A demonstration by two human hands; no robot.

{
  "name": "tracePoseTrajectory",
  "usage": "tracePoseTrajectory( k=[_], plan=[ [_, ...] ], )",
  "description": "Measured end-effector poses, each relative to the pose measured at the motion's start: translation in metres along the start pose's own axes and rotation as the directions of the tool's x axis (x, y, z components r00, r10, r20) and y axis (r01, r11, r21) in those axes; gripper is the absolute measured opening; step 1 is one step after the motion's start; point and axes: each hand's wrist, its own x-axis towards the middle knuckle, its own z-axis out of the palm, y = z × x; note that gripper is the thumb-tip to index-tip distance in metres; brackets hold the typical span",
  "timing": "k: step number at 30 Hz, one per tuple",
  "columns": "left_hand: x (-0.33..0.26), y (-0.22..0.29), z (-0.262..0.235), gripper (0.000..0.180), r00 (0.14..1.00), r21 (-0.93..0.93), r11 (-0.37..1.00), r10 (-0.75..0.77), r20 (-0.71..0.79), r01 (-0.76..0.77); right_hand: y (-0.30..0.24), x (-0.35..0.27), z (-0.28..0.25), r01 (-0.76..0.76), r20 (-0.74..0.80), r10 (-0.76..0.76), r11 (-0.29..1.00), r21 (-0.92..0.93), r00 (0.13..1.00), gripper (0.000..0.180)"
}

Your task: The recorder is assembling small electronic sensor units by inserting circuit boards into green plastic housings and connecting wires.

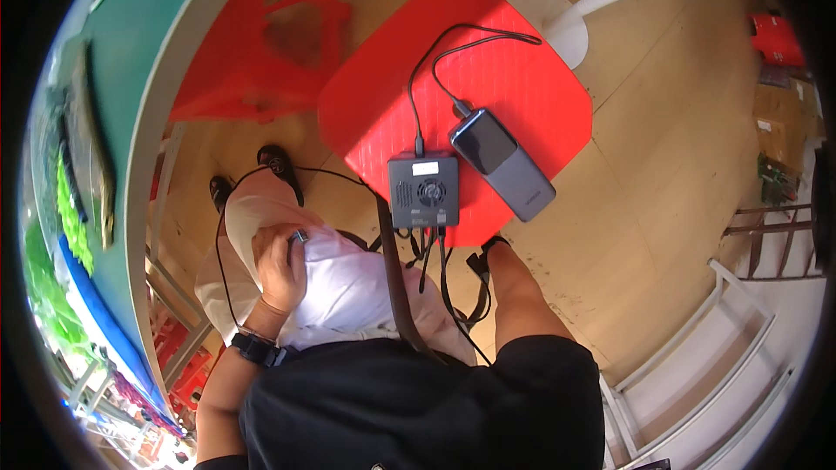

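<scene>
Grey box (423,191) on red stool (514,78), near edge, directly ahead of the lap, power bank (503,164) alongside, cables trailing. Right hand (495,252) nearer, grip hidden below. Left hand (280,268) curled on white cloth (348,287).

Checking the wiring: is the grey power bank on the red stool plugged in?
Plugged in: a black cable runs into the top end of the power bank.

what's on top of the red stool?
On the red stool: a dark grey box with a fan grille and a dark power bank, joined by black cables. Whatever lies under them is covered.
</scene>
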Motion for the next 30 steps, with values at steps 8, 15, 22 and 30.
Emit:
tracePoseTrajectory(
  k=[8, 15, 22, 30],
  plan=[
    [0.015, 0.002, 0.009, 0.023, 0.975, -0.028, 0.996, -0.075, 0.207, 0.083, 0.016, 0.043, 0.04, -0.177, 0.183, 0.175, 0.984, -0.006, 0.967, 0.025],
    [0.029, 0.015, 0.011, 0.025, 0.953, 0.043, 0.999, -0.006, 0.304, -0.007, 0.048, 0.058, 0.071, -0.338, 0.347, 0.331, 0.94, -0.045, 0.877, 0.035],
    [0.036, 0.028, 0.021, 0.019, 0.947, 0.022, 0.998, 0.053, 0.317, -0.063, 0.049, 0.038, 0.098, -0.496, 0.49, 0.492, 0.858, -0.134, 0.719, 0.046],
    [0.028, 0.02, 0.012, 0.02, 0.977, 0.004, 0.999, -0.042, 0.209, 0.042, 0.0, 0.017, 0.019, -0.682, 0.594, 0.507, 0.724, 0.098, 0.624, 0.038]
  ],
)
